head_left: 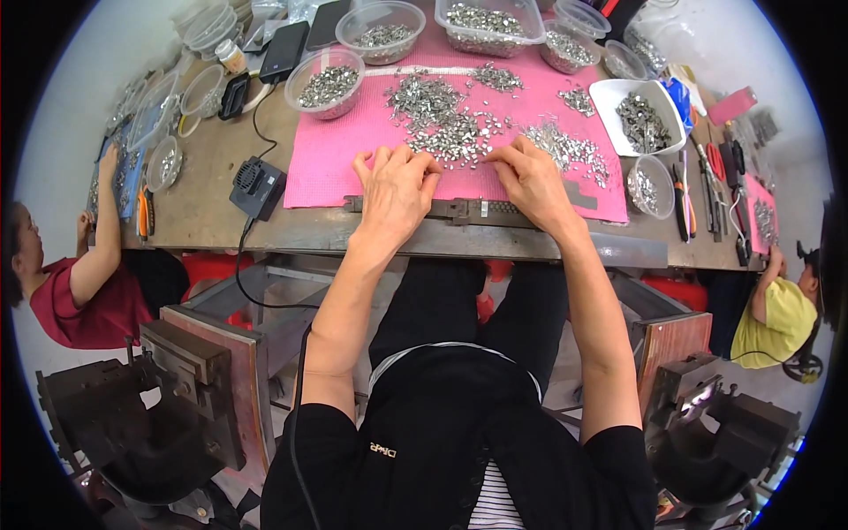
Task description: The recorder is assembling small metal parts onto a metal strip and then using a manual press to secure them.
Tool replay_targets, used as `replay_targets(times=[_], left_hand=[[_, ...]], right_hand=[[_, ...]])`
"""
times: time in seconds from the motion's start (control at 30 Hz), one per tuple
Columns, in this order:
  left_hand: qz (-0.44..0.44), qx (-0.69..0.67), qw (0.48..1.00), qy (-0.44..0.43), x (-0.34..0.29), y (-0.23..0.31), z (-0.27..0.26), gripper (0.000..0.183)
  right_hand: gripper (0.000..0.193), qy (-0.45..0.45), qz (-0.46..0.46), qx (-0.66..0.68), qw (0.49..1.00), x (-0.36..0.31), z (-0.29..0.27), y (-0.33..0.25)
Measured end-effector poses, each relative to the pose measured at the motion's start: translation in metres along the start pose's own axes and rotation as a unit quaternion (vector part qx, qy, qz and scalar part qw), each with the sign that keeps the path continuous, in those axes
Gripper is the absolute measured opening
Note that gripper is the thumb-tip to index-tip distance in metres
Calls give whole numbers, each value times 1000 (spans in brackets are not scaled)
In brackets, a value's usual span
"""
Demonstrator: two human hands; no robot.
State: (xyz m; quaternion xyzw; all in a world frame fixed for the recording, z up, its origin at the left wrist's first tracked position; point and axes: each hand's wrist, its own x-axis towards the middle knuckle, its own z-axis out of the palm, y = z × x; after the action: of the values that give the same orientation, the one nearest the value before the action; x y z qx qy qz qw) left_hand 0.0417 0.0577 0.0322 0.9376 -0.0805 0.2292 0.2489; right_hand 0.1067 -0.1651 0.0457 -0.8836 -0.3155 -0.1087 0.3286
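My left hand [393, 187] rests at the near edge of the pink mat [327, 168], its fingers bent and thumb drawn in beside a pile of small silver metal pieces [433, 110]. Whatever its fingertips hold is hidden. Across from it my right hand [533, 184] pinches thumb and forefinger together at the pile's near right side; what lies in the pinch is too small to make out. Between and below both hands runs a dark metal bar fixture [458, 210] along the bench edge. One bright silver piece [483, 208] sits on it.
Clear plastic tubs [325, 84] of metal pieces line the mat's far side. A white tray [638, 119] and a small round tub [651, 187] stand at right, near pliers [680, 199]. At left sits a black corded device [258, 187]. Co-workers [88, 283] sit on either side.
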Motion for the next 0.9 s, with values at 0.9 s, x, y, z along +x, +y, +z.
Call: replay_targets(times=[0.9], left_hand=[[122,-146,982,-4,-16,47,28,15]], right_hand=[[17,14,-51,19,998,-55,-10,-17]])
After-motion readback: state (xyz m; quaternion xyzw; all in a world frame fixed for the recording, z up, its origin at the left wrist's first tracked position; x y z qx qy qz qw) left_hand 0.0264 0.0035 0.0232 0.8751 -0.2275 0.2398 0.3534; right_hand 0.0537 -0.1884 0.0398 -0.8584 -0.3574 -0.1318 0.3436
